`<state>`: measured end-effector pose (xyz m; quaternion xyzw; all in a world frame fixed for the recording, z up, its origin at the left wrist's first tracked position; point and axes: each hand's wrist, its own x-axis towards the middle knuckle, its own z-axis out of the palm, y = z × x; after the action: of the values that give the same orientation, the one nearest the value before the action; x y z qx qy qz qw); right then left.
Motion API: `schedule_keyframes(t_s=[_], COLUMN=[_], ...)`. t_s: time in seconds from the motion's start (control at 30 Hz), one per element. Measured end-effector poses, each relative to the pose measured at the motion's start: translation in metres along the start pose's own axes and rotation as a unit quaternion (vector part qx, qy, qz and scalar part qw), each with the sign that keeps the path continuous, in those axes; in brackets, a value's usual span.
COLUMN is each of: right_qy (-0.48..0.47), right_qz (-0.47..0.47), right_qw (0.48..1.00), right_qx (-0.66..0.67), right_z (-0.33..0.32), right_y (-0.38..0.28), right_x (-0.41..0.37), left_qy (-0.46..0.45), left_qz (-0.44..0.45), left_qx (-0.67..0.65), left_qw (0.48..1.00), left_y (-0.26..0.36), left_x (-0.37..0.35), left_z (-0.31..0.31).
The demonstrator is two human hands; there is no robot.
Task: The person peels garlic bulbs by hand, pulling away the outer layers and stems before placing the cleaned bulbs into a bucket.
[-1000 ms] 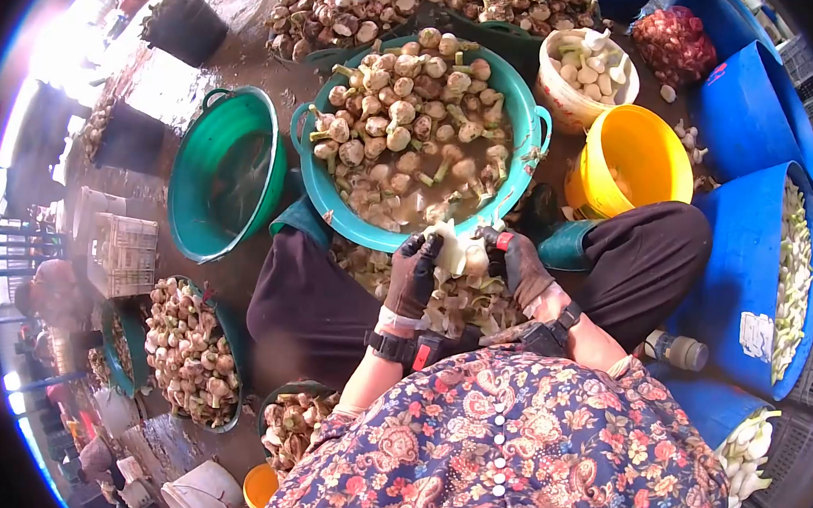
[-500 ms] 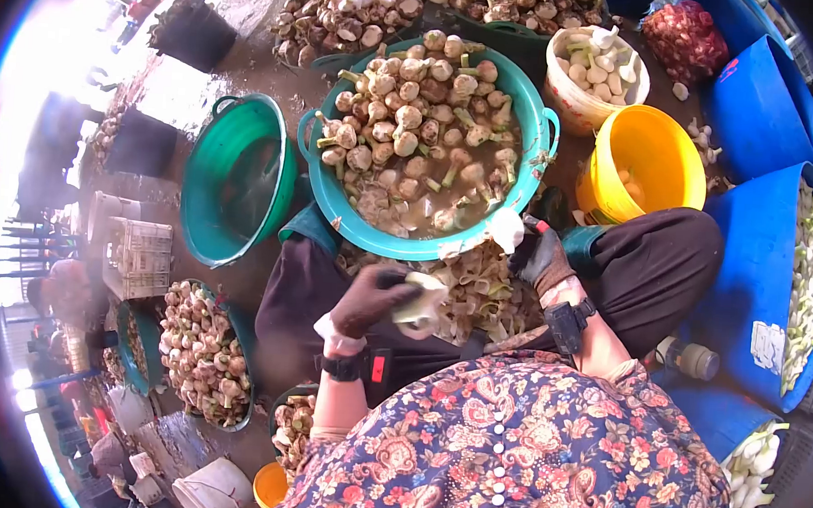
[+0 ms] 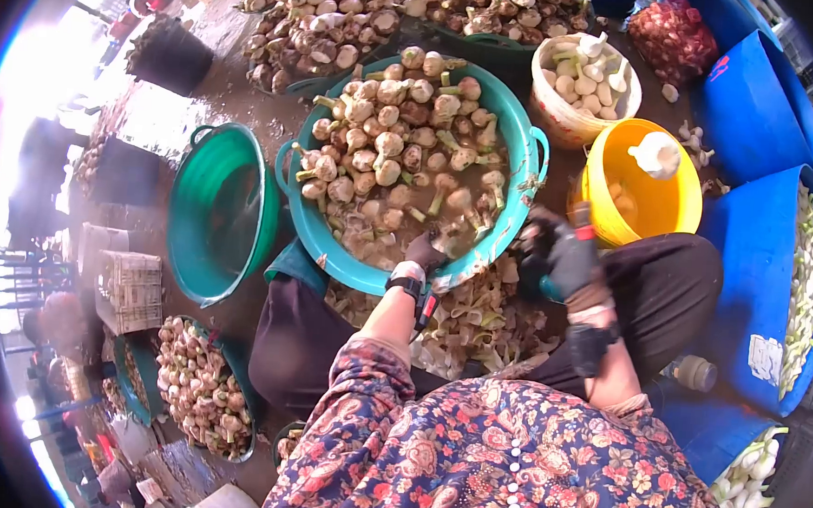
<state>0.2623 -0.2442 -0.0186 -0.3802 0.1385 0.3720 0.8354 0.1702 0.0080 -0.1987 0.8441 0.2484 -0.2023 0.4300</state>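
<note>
My left hand, in a dark glove, reaches over the near rim of the teal tub. Its fingertips are down among the wet garlic bulbs and murky water, so its grip is hidden. My right hand, gloved and smeared by motion, is beside the tub's right edge. It is closed round what looks like a small red-handled knife. A clean white garlic bulb appears in the air over the mouth of the yellow bucket, apart from both hands.
Peeled garlic fills a white bucket behind the yellow one. Blue barrels line the right side. An upright green basin stands left of the tub. Peelings lie between my knees. Garlic heaps stand at the back.
My left hand has gone from my lap, where it held a pale garlic piece, into the tub. The white bulb by my right hand has left it and moved right, over the yellow bucket.
</note>
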Motion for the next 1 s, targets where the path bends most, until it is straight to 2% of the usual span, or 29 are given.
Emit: schedule_keyframes(t_s=[0.07, 0.13, 0.2, 0.23, 0.33, 0.37, 0.5, 0.53, 0.6, 0.63, 0.73, 0.77, 0.8, 0.83, 0.87, 0.9, 1.0], right_qy=[0.051, 0.066, 0.080, 0.120, 0.103, 0.096, 0.050, 0.026, -0.025, -0.050, -0.123, -0.168, -0.124, -0.073, -0.018, -0.086, -0.054], right_qz=[0.070, 0.077, 0.037, 0.035, -0.033, -0.059, -0.087, -0.068, -0.027, 0.045, 0.022, -0.184, -0.058, 0.071, 0.197, 0.167, 0.121], right_qw=[0.989, 0.974, 0.925, 0.901, 0.895, 0.904, 0.856, 0.896, 0.957, 0.970, 0.954, 0.769, 0.877, 0.946, 0.970, 0.975, 0.970], right_qx=[-0.121, -0.201, -0.370, -0.415, -0.432, -0.412, -0.508, -0.438, -0.288, -0.233, -0.272, -0.589, -0.460, -0.309, -0.143, -0.123, -0.205], right_z=[0.009, -0.004, -0.008, 0.013, 0.017, 0.021, 0.019, 0.019, 0.018, 0.023, 0.040, 0.031, 0.035, 0.042, 0.045, 0.021, 0.003], right_y=[0.027, 0.061, 0.078, 0.069, 0.073, 0.071, 0.068, 0.068, 0.066, 0.060, 0.047, 0.045, 0.046, 0.048, 0.050, 0.066, 0.081], right_x=[0.004, 0.024, 0.029, 0.017, 0.010, 0.004, -0.003, -0.004, -0.006, -0.010, -0.034, -0.034, -0.035, -0.037, -0.038, -0.020, -0.003], left_qy=[-0.004, -0.019, -0.024, -0.005, 0.111, 0.142, 0.143, 0.096, -0.004, -0.047, -0.111, -0.096, -0.061, -0.027, 0.006, -0.007, 0.134], left_qz=[0.003, 0.069, 0.099, 0.109, 0.197, 0.197, 0.230, 0.207, 0.154, 0.161, 0.088, 0.087, 0.111, 0.135, 0.158, 0.155, 0.179], left_qx=[-0.108, -0.254, -0.222, -0.178, -0.030, -0.027, -0.003, -0.116, -0.335, -0.392, -0.474, -0.510, -0.514, -0.515, -0.517, -0.445, -0.228], left_qw=[0.994, 0.965, 0.970, 0.978, 0.974, 0.970, 0.963, 0.967, 0.930, 0.905, 0.869, 0.850, 0.849, 0.846, 0.841, 0.882, 0.948], left_y=[0.027, 0.040, 0.085, 0.085, 0.116, 0.115, 0.121, 0.118, 0.112, 0.112, 0.110, 0.109, 0.114, 0.120, 0.122, 0.115, 0.120], left_x=[-0.019, -0.045, -0.091, -0.097, -0.137, -0.140, -0.155, -0.157, -0.158, -0.162, -0.175, -0.175, -0.175, -0.176, -0.175, -0.171, -0.180], left_z=[-0.010, -0.006, -0.028, -0.024, -0.026, -0.022, -0.028, -0.030, -0.034, -0.043, -0.054, -0.047, -0.036, -0.023, -0.016, -0.013, -0.022])
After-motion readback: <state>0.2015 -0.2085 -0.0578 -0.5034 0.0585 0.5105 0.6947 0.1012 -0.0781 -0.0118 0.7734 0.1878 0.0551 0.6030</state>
